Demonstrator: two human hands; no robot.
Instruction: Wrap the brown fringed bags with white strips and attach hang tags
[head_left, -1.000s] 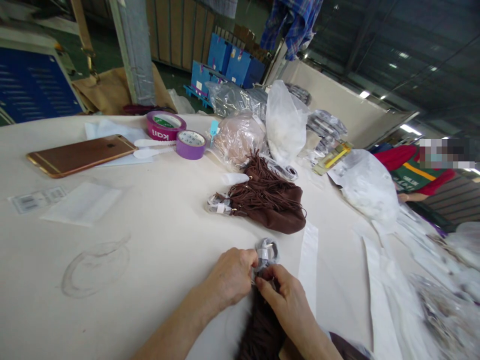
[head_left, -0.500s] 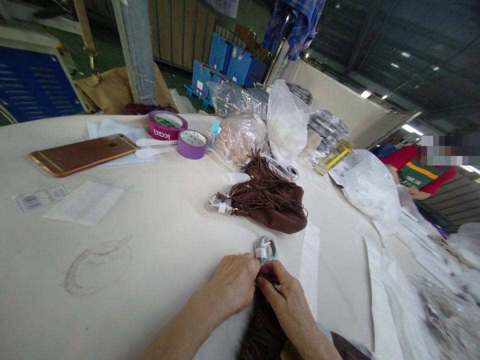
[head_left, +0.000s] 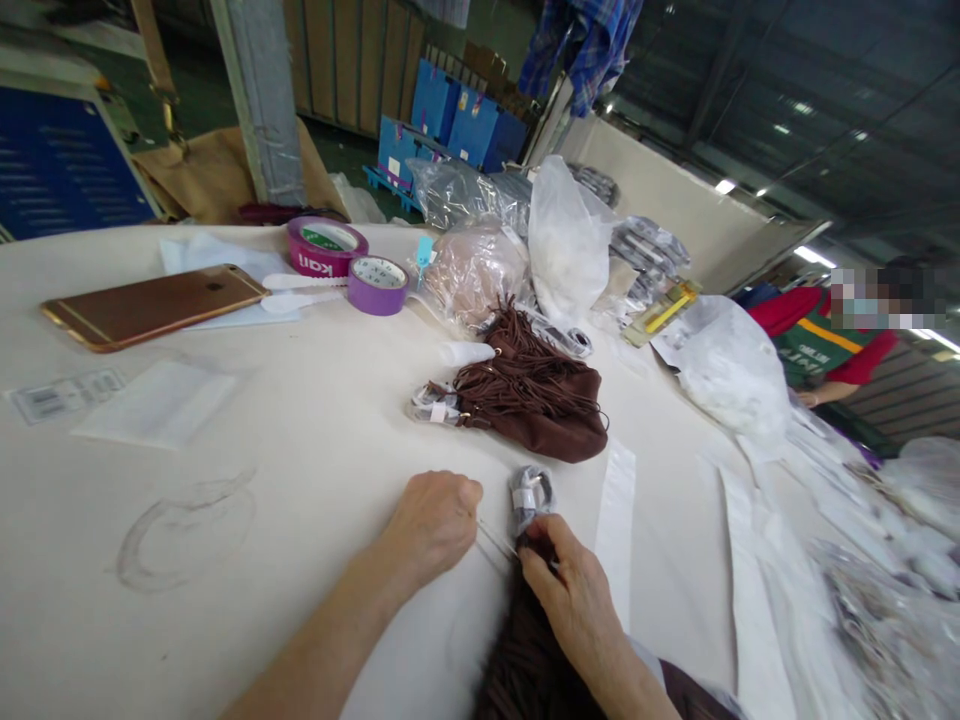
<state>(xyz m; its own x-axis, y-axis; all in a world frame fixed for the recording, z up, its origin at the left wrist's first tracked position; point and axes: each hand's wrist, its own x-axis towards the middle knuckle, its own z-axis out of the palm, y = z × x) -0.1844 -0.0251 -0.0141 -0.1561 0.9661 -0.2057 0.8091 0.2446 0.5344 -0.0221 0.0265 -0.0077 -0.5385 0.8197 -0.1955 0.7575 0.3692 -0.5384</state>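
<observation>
Toward the table's (head_left: 322,430) near edge, the left hand's (head_left: 437,528) closed grip holds a string (head_left: 496,540) running to the bag (head_left: 517,655) pinched by the right hand (head_left: 574,590), seemingly a tightening step that calls for steady tension.

A pale strand (head_left: 496,539) runs between left grip (head_left: 436,525) and right grip (head_left: 568,582).

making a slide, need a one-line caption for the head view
A thin cord runs from left hand to right hand, at a fringed brown bag.
</observation>
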